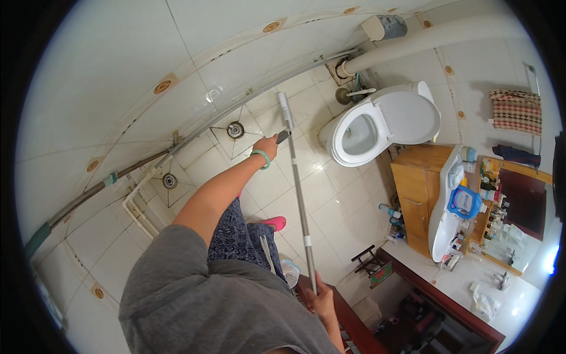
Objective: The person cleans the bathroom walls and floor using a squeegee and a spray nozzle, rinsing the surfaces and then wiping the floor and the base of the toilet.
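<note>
A long metal pole with a narrow grey-white head slants across the view, the head above the tiled floor. Whether the head touches the tiles I cannot tell. My left hand, with a green bangle at the wrist, grips a dark grey handle against the pole just below the head. It is unclear whether the handle is fixed to the pole. Down by my waist, my right hand is wrapped around the lower part of the pole.
A toilet with raised lid stands to the right, beside a wooden vanity and a washbasin. Floor drains lie at left near wall pipes. A small stool is by the doorway.
</note>
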The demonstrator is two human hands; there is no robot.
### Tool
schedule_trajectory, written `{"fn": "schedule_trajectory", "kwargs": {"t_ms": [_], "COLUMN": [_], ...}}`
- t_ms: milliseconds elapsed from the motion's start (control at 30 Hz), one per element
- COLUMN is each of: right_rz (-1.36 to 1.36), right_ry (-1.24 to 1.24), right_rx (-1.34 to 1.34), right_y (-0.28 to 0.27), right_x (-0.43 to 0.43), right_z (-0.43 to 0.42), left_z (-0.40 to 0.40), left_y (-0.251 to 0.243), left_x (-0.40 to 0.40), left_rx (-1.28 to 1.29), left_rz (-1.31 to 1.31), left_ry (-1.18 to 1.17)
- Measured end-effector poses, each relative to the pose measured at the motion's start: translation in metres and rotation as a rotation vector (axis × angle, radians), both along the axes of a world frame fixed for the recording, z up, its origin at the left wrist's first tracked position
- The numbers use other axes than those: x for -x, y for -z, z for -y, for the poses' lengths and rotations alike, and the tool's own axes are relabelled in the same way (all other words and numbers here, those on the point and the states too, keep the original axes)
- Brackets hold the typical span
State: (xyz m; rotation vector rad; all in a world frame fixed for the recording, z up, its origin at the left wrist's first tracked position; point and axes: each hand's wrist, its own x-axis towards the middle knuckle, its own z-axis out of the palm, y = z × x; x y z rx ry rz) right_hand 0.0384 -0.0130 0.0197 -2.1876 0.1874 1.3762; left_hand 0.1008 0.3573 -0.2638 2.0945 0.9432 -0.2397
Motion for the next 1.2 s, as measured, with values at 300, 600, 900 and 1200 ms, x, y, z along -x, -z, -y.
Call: {"fn": "schedule_trajectory", "kwargs": {"t_ms": [300, 600, 900, 1200], "right_rz": [0.282, 0.167, 0.241, -0.298], "right_ry": [-0.063, 0.015, -0.309, 0.225], "right_rx": [-0.033, 0.011, -0.027, -0.026], "right_y": [0.127, 0.190, 0.144, 0.037], "right_x": [-0.115, -0.151, -0.016, 0.028], "right_z": [-0.066, -0.115, -0.020, -0.006], "left_z": [-0.008, -0.025, -0.016, -0.020], "left_y": [0.000, 0.000, -0.006, 0.004], "left_x": [-0.063, -0.078, -0.029, -0.004], "left_rx": [0.012, -0.023, -0.004, 0.006], "left_rz": [0.136, 0.090, 0.069, 0.043], "left_ry": [-0.043, -0.066, -0.035, 0.099]}}
